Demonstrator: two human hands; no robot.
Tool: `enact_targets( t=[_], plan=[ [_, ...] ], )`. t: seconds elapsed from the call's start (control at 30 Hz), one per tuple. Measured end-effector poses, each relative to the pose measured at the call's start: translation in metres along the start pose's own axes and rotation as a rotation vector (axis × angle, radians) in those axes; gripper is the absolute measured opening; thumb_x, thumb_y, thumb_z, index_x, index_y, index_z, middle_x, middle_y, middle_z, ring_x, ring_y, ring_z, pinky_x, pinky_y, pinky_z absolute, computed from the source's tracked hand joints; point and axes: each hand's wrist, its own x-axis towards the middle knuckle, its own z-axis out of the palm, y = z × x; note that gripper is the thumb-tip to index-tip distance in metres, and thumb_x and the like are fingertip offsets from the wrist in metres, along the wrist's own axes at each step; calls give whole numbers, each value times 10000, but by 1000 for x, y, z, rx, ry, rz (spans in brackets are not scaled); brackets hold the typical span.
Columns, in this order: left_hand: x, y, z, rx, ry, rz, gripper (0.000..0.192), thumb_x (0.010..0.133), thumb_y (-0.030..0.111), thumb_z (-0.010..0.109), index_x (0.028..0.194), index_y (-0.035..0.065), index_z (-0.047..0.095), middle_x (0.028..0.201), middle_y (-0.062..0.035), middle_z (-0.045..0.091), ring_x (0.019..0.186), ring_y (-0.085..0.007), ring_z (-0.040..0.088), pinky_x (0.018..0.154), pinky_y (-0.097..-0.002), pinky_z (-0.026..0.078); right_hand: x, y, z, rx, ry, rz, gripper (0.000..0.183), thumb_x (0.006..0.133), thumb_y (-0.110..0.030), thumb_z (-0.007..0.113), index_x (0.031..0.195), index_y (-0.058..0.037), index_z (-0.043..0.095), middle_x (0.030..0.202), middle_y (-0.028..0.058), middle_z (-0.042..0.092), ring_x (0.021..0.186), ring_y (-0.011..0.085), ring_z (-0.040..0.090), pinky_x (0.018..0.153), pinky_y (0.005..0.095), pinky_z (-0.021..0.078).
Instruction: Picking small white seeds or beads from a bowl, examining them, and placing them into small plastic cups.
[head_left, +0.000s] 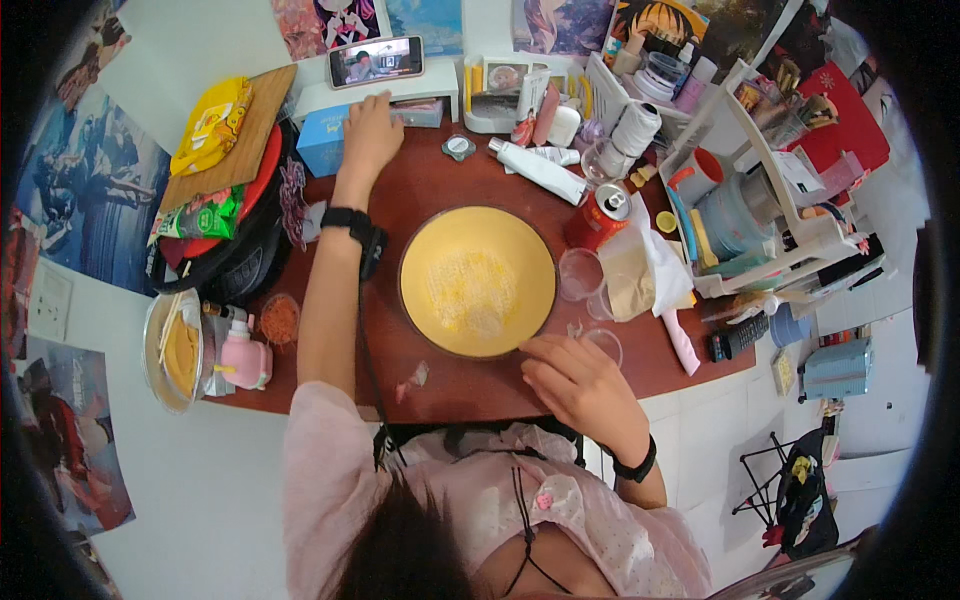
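Note:
My left hand (370, 133) reaches to the back of the desk, over the right end of a blue box (322, 135), with a fingertip raised just below a smartphone (376, 61). The phone leans on a white riser with its screen lit. Whether the hand touches the box, I cannot tell. A yellow bowl (480, 225) with a dark rim stands mid-desk, with pale, grainy residue on its bottom. My right hand (574, 375) is at the bowl's lower right rim, fingers loosely bent and nothing seen in them. Beside it lies a clear plastic cup (602, 348).
A red drink can (598, 216), a white tube (541, 171) and a pink-handled utensil (679, 342) are on the right. On the left are a foil-like bowl with chopsticks (171, 352), a pink bottle (245, 358), orange crumbs in a cup (280, 319) and a wooden board (255, 127).

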Motion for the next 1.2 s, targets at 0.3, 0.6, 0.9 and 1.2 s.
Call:
enact_targets(
  t=[0.3,0.6,0.9,1.2],
  plan=[
    [13,-11,-35,-102,-71,47,363,881,220,640,1198,44,617,1248,-185,568,1200,-369,492,1034,-435,403,35,-8,-45,33,-89,67,212,797,-87,715,996,-37,659,1161,98,637,995,258,623,790,372,493],
    [160,-23,-178,26,-33,258,292,937,209,574,1180,63,643,1063,-128,703,962,-259,676,864,-356,522,41,-35,-84,292,-125,173,327,822,-124,705,1119,-6,637,1140,148,647,936,311,669,800,385,557],
    [100,-61,-70,-12,-147,114,439,874,178,509,1304,159,594,1075,-206,675,1019,-385,637,901,-443,503,4,-28,-16,278,-128,-70,351,830,-121,690,1148,7,613,1120,143,648,930,298,647,816,375,533],
    [72,-68,11,214,-102,-1,602,922,242,487,1502,302,337,1219,-182,567,1124,-403,537,919,-591,443,-41,-29,-29,204,-52,127,320,853,-122,680,1145,-5,621,1122,128,656,996,294,637,855,382,515]
  ],
)
